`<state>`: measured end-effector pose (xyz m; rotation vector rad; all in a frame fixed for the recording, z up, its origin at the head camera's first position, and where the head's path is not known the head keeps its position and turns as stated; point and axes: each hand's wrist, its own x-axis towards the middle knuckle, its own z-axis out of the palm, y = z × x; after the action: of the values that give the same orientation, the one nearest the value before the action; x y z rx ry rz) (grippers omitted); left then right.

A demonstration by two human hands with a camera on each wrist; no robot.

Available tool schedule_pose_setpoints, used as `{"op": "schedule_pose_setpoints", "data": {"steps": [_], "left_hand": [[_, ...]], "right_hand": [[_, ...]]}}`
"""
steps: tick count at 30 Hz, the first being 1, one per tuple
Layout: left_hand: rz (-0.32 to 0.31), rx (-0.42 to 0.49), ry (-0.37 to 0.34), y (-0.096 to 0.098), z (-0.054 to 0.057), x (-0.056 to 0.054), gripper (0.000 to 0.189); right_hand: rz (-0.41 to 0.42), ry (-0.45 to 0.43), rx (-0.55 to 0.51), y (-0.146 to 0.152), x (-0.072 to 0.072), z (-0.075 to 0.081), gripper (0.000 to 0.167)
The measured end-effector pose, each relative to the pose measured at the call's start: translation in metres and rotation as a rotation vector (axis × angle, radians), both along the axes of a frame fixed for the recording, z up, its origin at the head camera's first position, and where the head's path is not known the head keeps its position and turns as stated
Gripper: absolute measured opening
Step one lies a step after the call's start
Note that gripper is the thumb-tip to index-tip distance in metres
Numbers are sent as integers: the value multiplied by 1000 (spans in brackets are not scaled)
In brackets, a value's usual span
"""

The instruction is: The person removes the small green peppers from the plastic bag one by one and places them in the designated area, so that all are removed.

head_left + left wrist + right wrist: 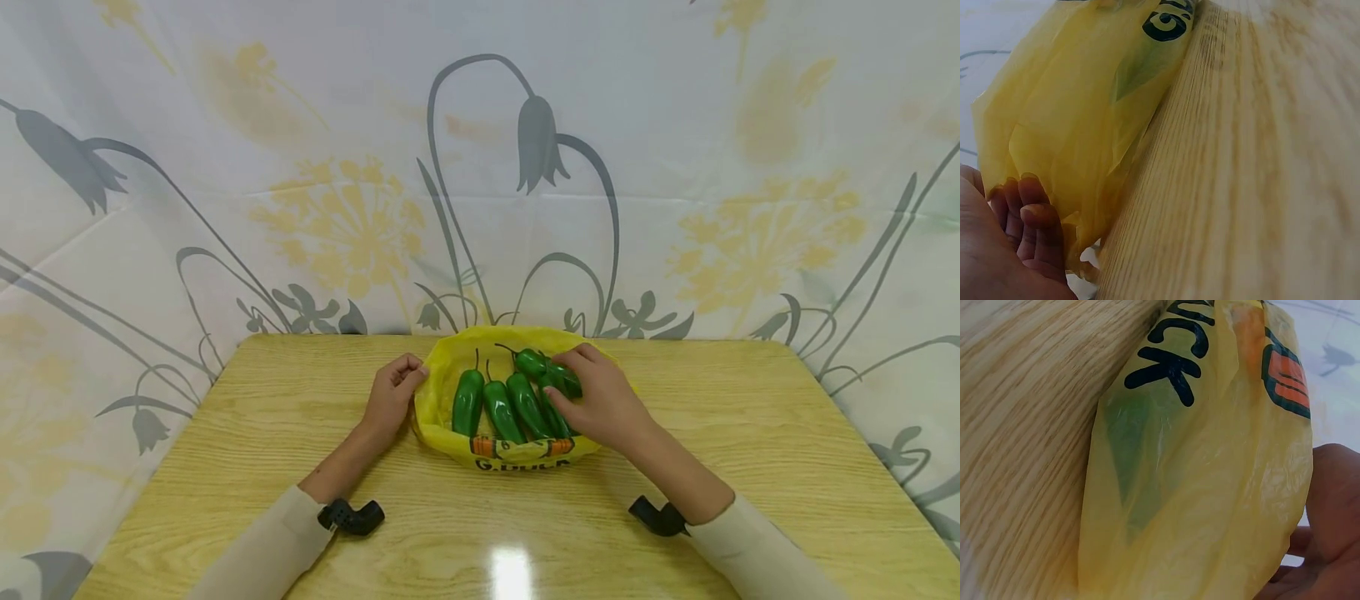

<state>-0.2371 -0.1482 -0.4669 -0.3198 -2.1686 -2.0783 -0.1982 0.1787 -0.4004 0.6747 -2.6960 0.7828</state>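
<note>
A yellow plastic bag with dark lettering sits with its mouth spread wide. Several glossy green chili peppers with thin stems lie inside it. At the bag's left rim, my left hand pinches the plastic between thumb and curled fingers; the left wrist view shows these fingers against the bag's side. My right hand reaches over the right rim, its thumb and fingers around a green chili pepper at the right of the group. In the right wrist view the bag hides most of its fingers.
The bag rests on a light wood table, near its far edge. Behind the table hangs a pale cloth printed with grey and yellow flowers. Black wrist mounts sit at both cuffs.
</note>
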Motion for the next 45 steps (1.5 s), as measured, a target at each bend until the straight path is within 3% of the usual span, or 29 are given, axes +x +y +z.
{"op": "schedule_pose_setpoints", "data": {"steps": [5,21,45], "left_hand": [[-13,38,-12,-1,-1,2,20],[-19,54,-8,-2,-4,5,22],[-63,43,34,-3,-4,3,22]], "right_hand": [[-21,-81,52,-4,0,0,42],[-50,-164,95,-4,0,-5,45],[-58,-205,49,-3,-3,-10,55]]}}
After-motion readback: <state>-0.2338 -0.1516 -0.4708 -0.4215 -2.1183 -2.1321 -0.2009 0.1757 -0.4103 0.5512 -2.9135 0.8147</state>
